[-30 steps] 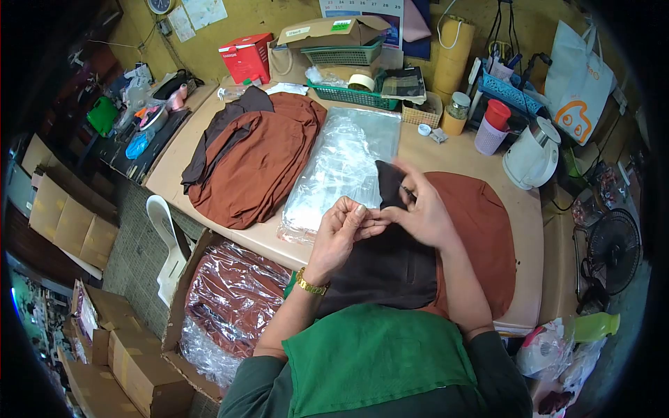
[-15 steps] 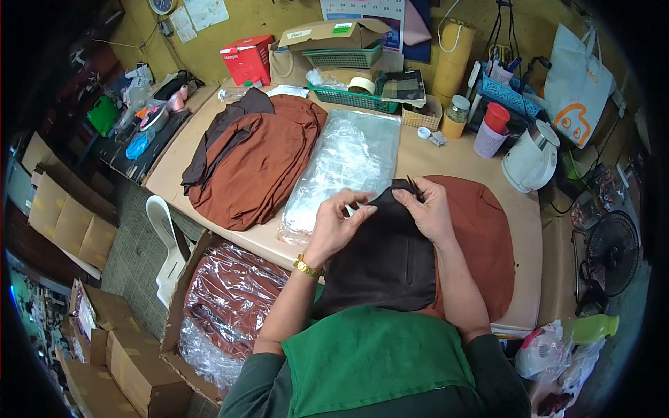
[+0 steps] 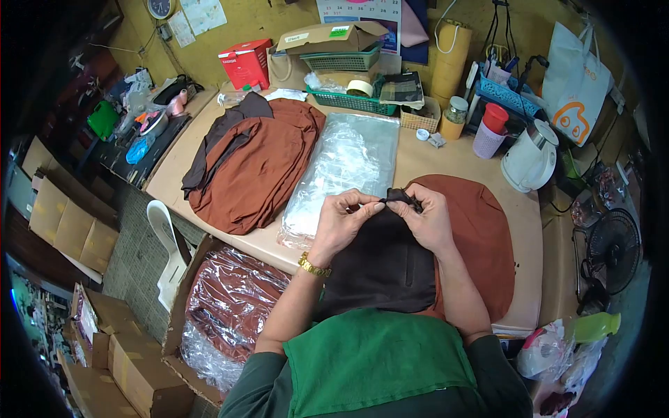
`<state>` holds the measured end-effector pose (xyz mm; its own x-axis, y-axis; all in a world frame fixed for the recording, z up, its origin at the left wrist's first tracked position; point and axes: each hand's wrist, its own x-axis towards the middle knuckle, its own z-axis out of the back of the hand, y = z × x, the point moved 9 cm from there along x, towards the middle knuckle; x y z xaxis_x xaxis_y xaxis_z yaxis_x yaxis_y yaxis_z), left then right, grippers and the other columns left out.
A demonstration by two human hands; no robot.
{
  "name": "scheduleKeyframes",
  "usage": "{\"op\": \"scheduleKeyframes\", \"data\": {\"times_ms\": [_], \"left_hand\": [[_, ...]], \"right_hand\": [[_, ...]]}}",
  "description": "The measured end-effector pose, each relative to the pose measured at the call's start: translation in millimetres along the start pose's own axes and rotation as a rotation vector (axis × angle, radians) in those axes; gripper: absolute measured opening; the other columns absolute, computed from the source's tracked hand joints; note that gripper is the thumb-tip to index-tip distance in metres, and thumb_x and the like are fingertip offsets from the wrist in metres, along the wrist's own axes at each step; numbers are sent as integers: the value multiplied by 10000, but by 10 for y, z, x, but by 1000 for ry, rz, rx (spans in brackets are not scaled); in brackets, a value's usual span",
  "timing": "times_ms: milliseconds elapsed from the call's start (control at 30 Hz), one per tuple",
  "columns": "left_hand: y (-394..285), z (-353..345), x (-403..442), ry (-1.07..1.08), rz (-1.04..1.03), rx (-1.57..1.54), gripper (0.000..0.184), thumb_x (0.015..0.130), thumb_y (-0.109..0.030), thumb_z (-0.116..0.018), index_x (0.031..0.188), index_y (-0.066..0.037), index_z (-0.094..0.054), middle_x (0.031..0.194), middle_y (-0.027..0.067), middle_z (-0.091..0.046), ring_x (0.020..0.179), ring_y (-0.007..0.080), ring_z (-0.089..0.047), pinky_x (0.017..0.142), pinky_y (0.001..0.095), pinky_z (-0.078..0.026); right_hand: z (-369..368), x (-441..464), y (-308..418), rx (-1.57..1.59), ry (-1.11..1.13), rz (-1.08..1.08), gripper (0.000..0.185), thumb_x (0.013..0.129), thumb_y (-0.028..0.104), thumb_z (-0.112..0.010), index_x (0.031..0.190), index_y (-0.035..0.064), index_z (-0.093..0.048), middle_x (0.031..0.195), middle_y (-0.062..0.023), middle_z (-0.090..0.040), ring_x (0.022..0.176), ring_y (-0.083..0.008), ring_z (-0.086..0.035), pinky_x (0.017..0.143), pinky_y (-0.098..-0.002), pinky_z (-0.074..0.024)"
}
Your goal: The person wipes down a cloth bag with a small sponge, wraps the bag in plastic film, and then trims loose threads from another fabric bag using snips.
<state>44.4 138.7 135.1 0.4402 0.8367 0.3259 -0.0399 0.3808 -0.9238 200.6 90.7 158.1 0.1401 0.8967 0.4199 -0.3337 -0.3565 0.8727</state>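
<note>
A dark brown fabric piece [image 3: 376,265] with a straight slit or zip line lies at the table's front edge, beside rust-brown fabric [image 3: 481,244]. My left hand [image 3: 345,219] pinches its top edge, a gold watch at the wrist. Close against it, my right hand [image 3: 424,216] has its thumb and fingers closed on a bunched part of that edge. Something dark and pointed shows by the right fingers; I cannot tell whether it is cloth or a small tool. Clear plastic bags [image 3: 345,167] lie flat beyond my left hand.
Rust and dark brown garments [image 3: 258,167] lie at the table's left. An open carton [image 3: 178,306] with plastic-wrapped rust cloth [image 3: 237,292] stands below. Green baskets [image 3: 355,102], a jar [image 3: 456,115], a red cup [image 3: 495,117] and a white kettle [image 3: 531,157] line the back.
My left hand has come right to the fabric's top edge, and its fingers have closed there against my right hand. The edge is now more bunched.
</note>
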Motion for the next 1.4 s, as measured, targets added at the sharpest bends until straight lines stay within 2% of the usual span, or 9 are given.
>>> {"op": "scheduleKeyframes", "data": {"times_ms": [267,400,567,667,733,867,933,1267,1400], "left_hand": [[203,160,-120,-191,212,-227,207,879,-136,-723,774,16,-631,743,4,-617,675,66,-501,623,231,-402],[43,450,-157,-341,-37,84,177,879,-90,-696,773,22,-609,727,42,-573,701,99,-505,651,245,-411],[75,718,-183,-331,45,-212,177,950,-127,-624,805,-34,-582,817,21,-607,739,77,-505,643,226,-419],[52,624,-129,-234,-18,-38,188,856,-169,-739,919,-30,-630,990,56,-640,819,102,-565,681,234,-452],[-178,357,-94,-110,-22,180,454,734,-192,-843,1114,-21,-664,1135,76,-634,866,136,-607,717,268,-486],[-35,95,-65,-70,5,5,328,810,-131,-783,1107,-20,-698,974,49,-675,785,100,-613,696,242,-504],[150,61,-115,-120,254,-219,201,867,-108,-732,1033,3,-715,903,40,-675,740,74,-611,677,223,-545],[322,-44,-187,-135,256,-656,186,975,-181,-602,936,1,-593,858,29,-627,750,83,-631,746,271,-601],[351,-58,-200,-125,261,-735,178,996,-192,-562,961,-18,-572,875,33,-621,779,95,-653,761,286,-607]], "right_hand": [[33,-16,-19,-9,12,-22,211,840,150,-760,746,9,-634,569,21,-508,548,-40,-407,498,-260,-338],[86,16,-74,-22,-15,-12,268,842,165,-761,712,5,-590,568,28,-478,553,-36,-388,497,-262,-325],[186,53,-133,3,-38,-73,327,847,173,-761,676,6,-538,566,38,-440,557,-34,-363,492,-265,-307],[153,55,-100,-4,-28,-55,338,850,178,-762,668,7,-534,560,41,-434,554,-37,-355,489,-266,-300],[104,40,-95,-2,-14,-47,338,847,177,-764,671,9,-530,564,39,-430,560,-38,-351,489,-264,-297],[65,13,-91,-12,21,-64,252,859,130,-742,705,37,-565,637,81,-473,611,-10,-380,536,-215,-306],[73,7,-107,-24,28,-73,255,857,118,-741,697,43,-556,644,79,-479,615,-10,-387,539,-216,-313],[35,13,-39,-61,13,-40,207,834,166,-765,795,8,-637,582,-9,-546,559,-65,-445,526,-266,-371],[42,-35,272,-301,-101,61,207,846,191,-741,957,42,-649,887,-88,-622,702,-200,-587,620,-351,-460]]}}
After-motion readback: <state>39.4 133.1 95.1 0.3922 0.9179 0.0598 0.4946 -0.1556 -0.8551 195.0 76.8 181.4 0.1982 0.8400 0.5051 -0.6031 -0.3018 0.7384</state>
